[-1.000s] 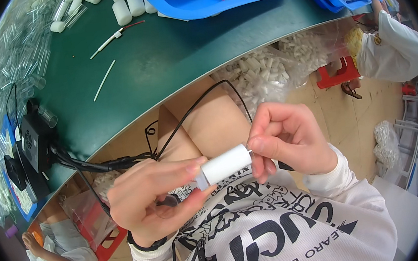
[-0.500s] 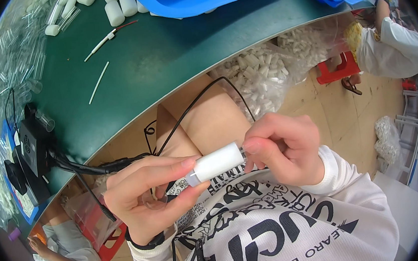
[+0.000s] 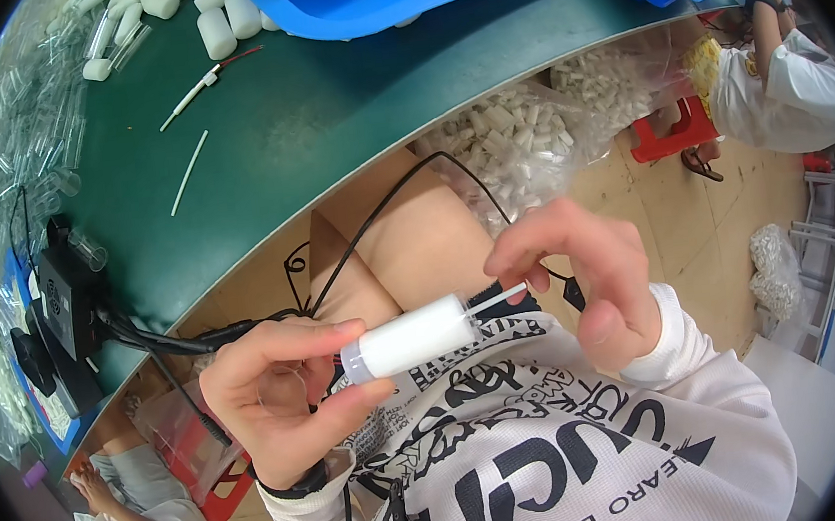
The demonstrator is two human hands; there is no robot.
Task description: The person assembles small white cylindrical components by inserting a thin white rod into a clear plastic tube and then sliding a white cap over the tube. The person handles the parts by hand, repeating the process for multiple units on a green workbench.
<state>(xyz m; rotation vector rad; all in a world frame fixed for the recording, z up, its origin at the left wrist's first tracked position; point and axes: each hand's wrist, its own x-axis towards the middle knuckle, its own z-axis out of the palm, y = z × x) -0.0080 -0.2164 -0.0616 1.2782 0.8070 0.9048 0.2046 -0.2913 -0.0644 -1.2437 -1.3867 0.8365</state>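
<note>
My left hand grips a clear plastic tube between thumb and fingers. A white cylindrical plug fills most of the tube, which tilts slightly up to the right over my lap. From its right end sticks out a thin white rod. Just beyond the rod's tip is my right hand, index finger bent and thumb held well apart; whether a fingertip brushes the rod I cannot tell. On the green table lie another thin white rod and a white stick-like part with a red wire.
Blue trays hold round white parts at the table's far side. White plugs and a heap of clear tubes lie at the left, near a black device with cables. Bagged white pieces sit below the edge. Co-workers are on both sides.
My right hand has opened and drawn slightly right, its thumb coming away from the tube's end. The thin rod now shows. My left hand has shifted the tube a little left and down.
</note>
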